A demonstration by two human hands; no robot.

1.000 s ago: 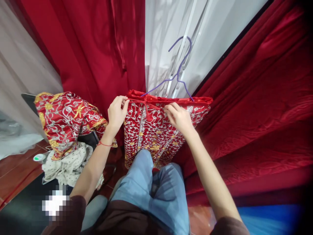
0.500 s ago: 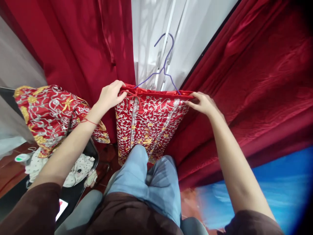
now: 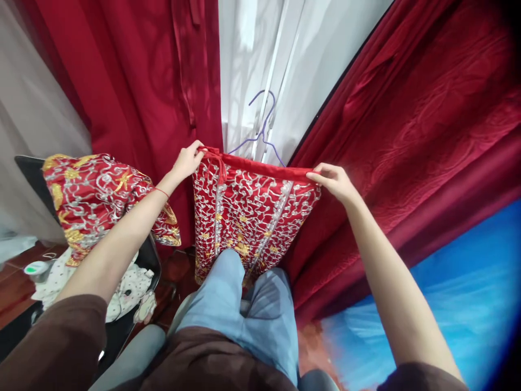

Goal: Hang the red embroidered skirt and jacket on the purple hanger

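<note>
A red embroidered skirt [image 3: 248, 217] with silver and gold stitching hangs stretched out in front of me, above my knees in blue jeans [image 3: 240, 315]. My left hand [image 3: 188, 161] pinches the left end of its red waistband. My right hand [image 3: 334, 180] pinches the right end. A purple wire hanger [image 3: 260, 130] sticks up behind the waistband, in front of the white curtain; where it attaches is hidden.
A matching red embroidered garment [image 3: 97, 198] lies over a black chair [image 3: 140, 266] at the left, with a white spotted cloth [image 3: 122, 282] under it. Red curtains [image 3: 150, 81] hang behind and to the right. A blue surface [image 3: 427, 304] fills the lower right.
My right hand slid from the middle of the waistband to its right end, and both hands now hold the skirt spread wide. The view shifted, so the hanger sits lower.
</note>
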